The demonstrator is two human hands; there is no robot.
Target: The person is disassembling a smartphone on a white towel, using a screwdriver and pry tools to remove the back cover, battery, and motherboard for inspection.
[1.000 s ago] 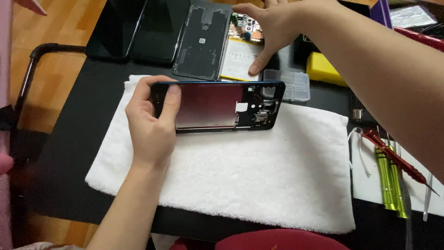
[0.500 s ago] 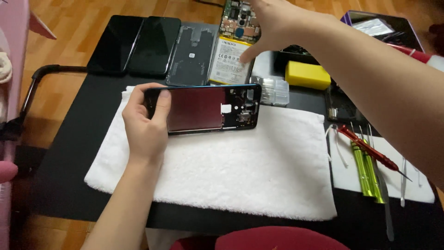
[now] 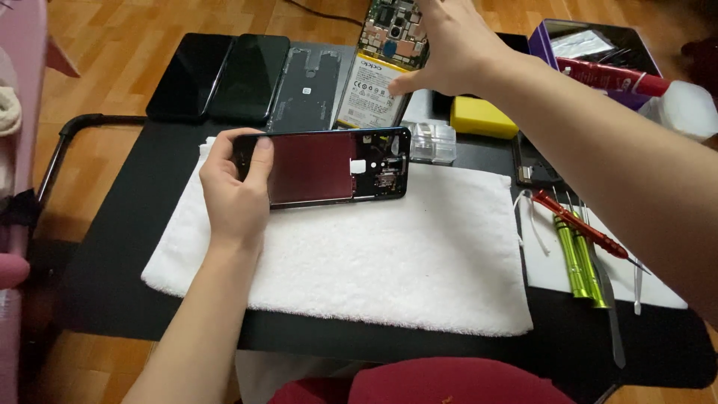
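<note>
At the far left of the black table [image 3: 112, 247], two dark phone panels [image 3: 221, 76] lie side by side near the back edge, and just right of them rests a grey back cover [image 3: 307, 86]. In front of these, a white towel [image 3: 359, 262] is spread across the middle of the table. The left hand [image 3: 235, 191] closes around the left end of an opened phone frame [image 3: 333, 166], thumb on top and fingers curled under its edge; the frame lies lengthwise over the towel's back edge, its reddish inner plate facing up and small parts showing at its right end. Behind the frame, a phone body with battery and circuit board [image 3: 378, 71] lies on the table, its white battery next to the grey cover. The right hand [image 3: 449, 49] reaches over it with fingers spread and loose, fingertips at its right edge; whether they touch it cannot be told, and the hand grips nothing. Just right of the frame sits a small clear plastic box [image 3: 434, 142], with a yellow block [image 3: 485, 117] behind it. Further right, a red-handled screwdriver [image 3: 580, 224] lies across two green-handled tools [image 3: 580, 258] on a white sheet [image 3: 568, 277]. A purple box [image 3: 598, 56] stands at the back right corner.
</note>
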